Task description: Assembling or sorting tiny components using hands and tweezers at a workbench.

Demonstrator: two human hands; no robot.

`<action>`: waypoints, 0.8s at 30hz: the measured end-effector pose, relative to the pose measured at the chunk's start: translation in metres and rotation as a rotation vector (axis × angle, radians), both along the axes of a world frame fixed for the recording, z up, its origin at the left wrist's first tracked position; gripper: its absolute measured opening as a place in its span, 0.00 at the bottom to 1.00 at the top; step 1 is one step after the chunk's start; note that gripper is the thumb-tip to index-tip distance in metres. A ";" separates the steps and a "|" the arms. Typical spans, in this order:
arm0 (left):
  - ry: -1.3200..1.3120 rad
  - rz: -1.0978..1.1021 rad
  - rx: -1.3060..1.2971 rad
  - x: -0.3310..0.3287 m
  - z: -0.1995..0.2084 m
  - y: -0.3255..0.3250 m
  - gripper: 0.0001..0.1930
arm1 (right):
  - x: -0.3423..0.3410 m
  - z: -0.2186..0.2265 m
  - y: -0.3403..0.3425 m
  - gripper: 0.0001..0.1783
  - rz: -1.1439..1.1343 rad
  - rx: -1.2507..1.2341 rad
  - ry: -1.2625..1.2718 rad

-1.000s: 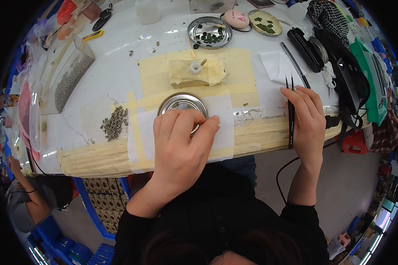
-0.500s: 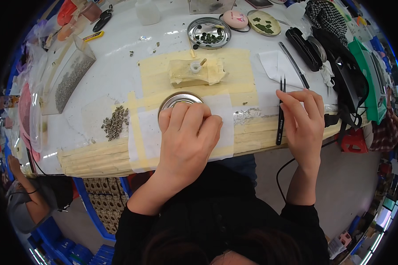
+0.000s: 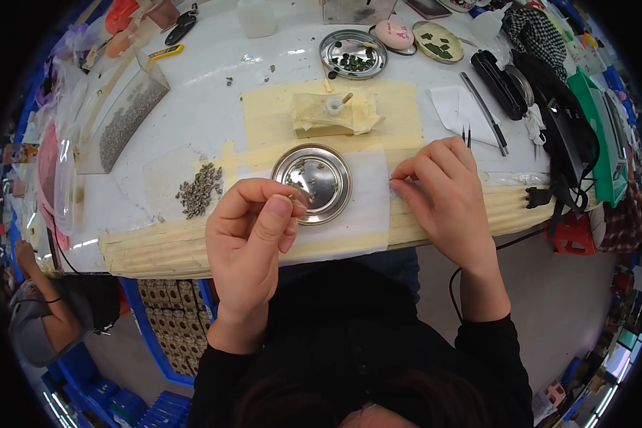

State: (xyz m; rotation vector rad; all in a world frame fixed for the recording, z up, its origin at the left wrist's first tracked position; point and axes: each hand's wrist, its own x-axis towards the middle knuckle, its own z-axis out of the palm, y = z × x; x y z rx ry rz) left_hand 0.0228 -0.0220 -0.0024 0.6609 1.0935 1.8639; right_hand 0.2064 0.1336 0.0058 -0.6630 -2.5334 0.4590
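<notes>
My left hand (image 3: 246, 239) is turned partly palm up at the near left rim of a round shiny metal dish (image 3: 347, 187). Its thumb and forefinger pinch a tiny metallic part (image 3: 290, 197). A few small grey pieces lie inside the dish, which rests on white paper. My right hand (image 3: 451, 200) hovers to the dish's right, fingers curled and thumb close to the forefinger; anything between them is too small to make out. Black tweezers (image 3: 466, 134) show only their tips beyond that hand. Left of the dish lies a pile of small grey metal parts (image 3: 200, 190).
Behind the dish, a tape-wrapped block (image 3: 324, 127) holds a small white cup (image 3: 335, 106) with a stick. Farther back are a metal tray of dark green pieces (image 3: 353, 70) and a pale round dish (image 3: 439, 57). A clear bin of grey parts (image 3: 125, 128) stands left; a black pen (image 3: 483, 114) lies right.
My left hand has drawn back from over the dish and turned up, uncovering the dish's inside. My right hand has moved left, away from the tweezers toward the dish.
</notes>
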 end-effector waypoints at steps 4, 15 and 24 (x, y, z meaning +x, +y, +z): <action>-0.306 -0.123 0.002 -0.003 0.000 0.005 0.08 | -0.006 0.003 -0.002 0.09 0.016 0.115 -0.078; 0.563 0.125 -0.050 0.023 0.000 0.017 0.06 | -0.013 0.000 -0.001 0.07 0.024 0.163 -0.151; 1.458 0.240 -0.075 0.039 -0.008 0.061 0.07 | -0.014 0.007 0.027 0.05 -0.022 0.143 -0.108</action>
